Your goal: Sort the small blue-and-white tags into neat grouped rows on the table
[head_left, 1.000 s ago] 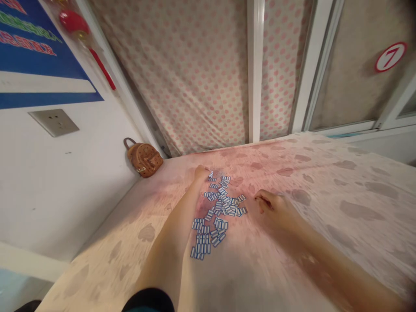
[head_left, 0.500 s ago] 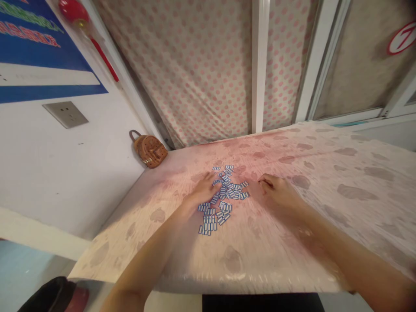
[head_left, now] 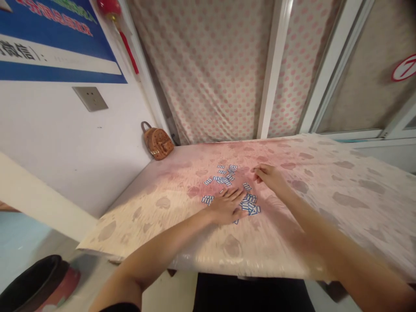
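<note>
Small white rectangles with blue borders, like labels or stickers, lie scattered in loose clusters on the table. My left hand (head_left: 227, 206) rests flat over some of these blue-edged pieces (head_left: 250, 203), fingers spread and pointing right, hiding those under the palm. Farther off, another cluster of pieces (head_left: 224, 179) lies beyond my fingertips. My right hand (head_left: 264, 174) hovers or rests just right of the pieces, its fingers curled and pinched together. Whether anything small is between those fingers cannot be made out.
A patterned cloth covers the table (head_left: 325, 195). At its far left corner a small brown backpack-shaped bag (head_left: 158, 143) leans by the wall. A dotted curtain (head_left: 208, 73) hangs behind. On the floor at lower left stands a dark-lined bin (head_left: 42, 281).
My left hand has moved right and nearer, flattening over the pieces, which now lie in different clusters. My right hand has shifted slightly away, still curled. The camera view has turned a little left.
</note>
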Available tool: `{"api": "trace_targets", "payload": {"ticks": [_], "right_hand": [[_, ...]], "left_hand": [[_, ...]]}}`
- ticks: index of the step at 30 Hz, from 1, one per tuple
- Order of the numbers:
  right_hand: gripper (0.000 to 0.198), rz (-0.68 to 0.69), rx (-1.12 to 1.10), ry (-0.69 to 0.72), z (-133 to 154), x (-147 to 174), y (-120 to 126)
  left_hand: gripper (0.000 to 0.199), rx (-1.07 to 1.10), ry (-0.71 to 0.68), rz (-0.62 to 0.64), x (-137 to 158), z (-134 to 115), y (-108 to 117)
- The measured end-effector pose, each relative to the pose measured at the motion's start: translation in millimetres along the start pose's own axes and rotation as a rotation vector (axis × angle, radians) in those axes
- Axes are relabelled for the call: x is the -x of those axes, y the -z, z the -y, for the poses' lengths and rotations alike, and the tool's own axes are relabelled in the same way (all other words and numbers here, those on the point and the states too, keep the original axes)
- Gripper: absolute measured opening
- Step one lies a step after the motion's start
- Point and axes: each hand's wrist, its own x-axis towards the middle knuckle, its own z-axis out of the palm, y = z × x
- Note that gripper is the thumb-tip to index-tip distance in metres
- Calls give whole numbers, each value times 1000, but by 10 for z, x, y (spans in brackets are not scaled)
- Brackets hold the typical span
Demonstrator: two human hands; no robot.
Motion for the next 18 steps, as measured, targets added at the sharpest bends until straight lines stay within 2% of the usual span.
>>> {"api": "trace_targets", "payload": {"ticks": [3, 6, 10, 13, 18], "right_hand": [[17, -37, -2, 54, 52, -32, -129], [19, -151, 135, 131, -73, 9, -149], [21, -179, 221, 134, -260, 46, -98], [21, -176, 233, 124, -283, 50, -93], [20, -132, 303, 112, -263, 94, -117]], "left_hand": [[69, 23, 143, -78, 204, -23, 61], [64, -4, 345, -187, 570, -74, 69], [61, -38, 277, -91, 964, -177, -4], [62, -64, 256, -36, 930, -69, -24], [65, -88, 356, -19, 517, 312, 112]]}}
